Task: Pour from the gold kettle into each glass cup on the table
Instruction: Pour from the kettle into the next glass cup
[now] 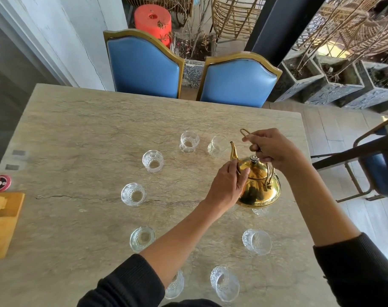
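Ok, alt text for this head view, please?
A person's right hand holds the handle of a gold kettle above a stone table while the left hand grips its spout base. Glass cups ring the table.

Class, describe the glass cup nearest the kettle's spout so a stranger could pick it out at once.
On the stone table, glass cups form a ring. The gold kettle hangs over its right side; just beyond the spout stands that cup, smooth-walled beside its patterned neighbour.
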`<state>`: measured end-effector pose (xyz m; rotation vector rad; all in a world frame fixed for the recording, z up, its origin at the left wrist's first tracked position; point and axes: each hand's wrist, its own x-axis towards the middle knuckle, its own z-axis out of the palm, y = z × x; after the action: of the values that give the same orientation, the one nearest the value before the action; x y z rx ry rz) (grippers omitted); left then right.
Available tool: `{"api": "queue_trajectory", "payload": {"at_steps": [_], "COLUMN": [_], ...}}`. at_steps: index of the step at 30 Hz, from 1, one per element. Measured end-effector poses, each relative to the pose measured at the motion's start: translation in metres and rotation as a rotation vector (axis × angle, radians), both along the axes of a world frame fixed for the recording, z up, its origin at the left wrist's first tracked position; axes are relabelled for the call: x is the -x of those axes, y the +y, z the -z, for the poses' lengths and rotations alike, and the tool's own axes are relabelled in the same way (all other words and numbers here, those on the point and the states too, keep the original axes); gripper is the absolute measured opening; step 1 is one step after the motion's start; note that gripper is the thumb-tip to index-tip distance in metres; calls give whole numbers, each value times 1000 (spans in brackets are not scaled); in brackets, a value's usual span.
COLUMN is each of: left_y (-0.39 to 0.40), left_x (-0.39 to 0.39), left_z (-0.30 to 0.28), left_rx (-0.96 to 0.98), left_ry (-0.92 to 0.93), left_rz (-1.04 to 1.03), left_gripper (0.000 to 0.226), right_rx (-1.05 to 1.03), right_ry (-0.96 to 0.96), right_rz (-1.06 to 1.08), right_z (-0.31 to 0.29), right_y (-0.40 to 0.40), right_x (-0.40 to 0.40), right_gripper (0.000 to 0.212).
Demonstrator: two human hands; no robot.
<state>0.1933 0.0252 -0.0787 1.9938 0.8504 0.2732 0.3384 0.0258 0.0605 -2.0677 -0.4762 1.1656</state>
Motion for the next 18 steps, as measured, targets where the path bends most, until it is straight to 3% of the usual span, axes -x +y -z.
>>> {"api": "queue_trajectory", "payload": {"at_steps": [8,18], "left_y": [-3,-5], "left_x": [-2,-5], "left_z": [7,6], "left_rx": [-23,-27], "left_ry": [-20,-36], "left_rz": [1,-7], "left_gripper": [112,112], "right_rx": [-6,2], "right_ry": [-3,-21], "right_rz": [9,7], "right_z": [0,-4], "right_y": [-4,-4], "right_x": [-1,-1], "right_gripper": [24,23]}}
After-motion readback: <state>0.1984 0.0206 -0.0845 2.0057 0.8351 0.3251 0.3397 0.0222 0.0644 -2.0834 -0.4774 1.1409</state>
